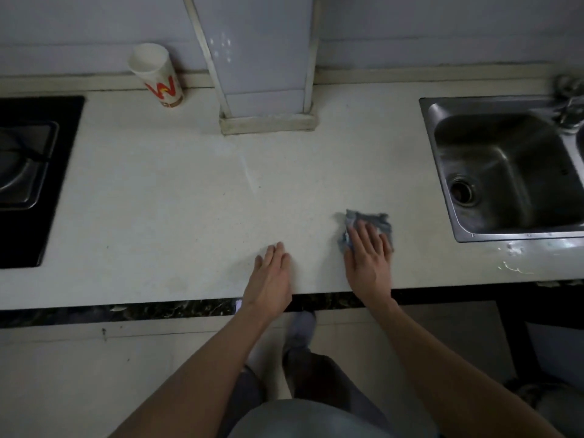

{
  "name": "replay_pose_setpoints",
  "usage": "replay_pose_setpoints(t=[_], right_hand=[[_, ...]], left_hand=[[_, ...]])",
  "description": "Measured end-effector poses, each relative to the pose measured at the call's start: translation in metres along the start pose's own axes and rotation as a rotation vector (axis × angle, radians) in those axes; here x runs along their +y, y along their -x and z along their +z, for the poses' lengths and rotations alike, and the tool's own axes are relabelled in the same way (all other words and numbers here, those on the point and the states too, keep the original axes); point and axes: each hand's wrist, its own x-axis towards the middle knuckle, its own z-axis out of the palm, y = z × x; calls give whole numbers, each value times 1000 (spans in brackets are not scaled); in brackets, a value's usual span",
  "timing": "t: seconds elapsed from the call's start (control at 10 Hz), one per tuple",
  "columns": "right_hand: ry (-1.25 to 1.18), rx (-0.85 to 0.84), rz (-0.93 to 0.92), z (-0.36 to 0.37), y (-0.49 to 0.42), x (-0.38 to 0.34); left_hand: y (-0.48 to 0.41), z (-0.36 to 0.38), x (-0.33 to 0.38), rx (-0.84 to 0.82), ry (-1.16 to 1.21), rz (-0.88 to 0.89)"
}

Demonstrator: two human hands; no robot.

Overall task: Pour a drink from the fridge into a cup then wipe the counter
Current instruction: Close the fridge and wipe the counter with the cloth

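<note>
Your right hand (368,251) presses flat on the grey cloth (371,220) at the front of the desk (158,200), your flat left hand (271,273) rests near it at 8 o'clock, and the cup (156,75) stands far off at 10 o'clock.

loads of open worktop (164,216) ahead and left of the fingers (276,252), tiled column (265,90) jutting out straight ahead, cup (158,77) further left by the wall, hob (28,172) far left, sink (505,172) off right
</note>
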Motion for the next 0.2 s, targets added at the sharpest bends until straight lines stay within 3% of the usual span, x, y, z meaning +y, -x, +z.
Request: replay_pose_setpoints(t=[0.1, 0.2], right_hand=[[21, -44, -95, -12, 20, 8], [52, -210, -74, -26, -1, 9]], left_hand=[[1, 3, -9, -38, 24, 34], [13, -6, -13, -48, 127, 41]])
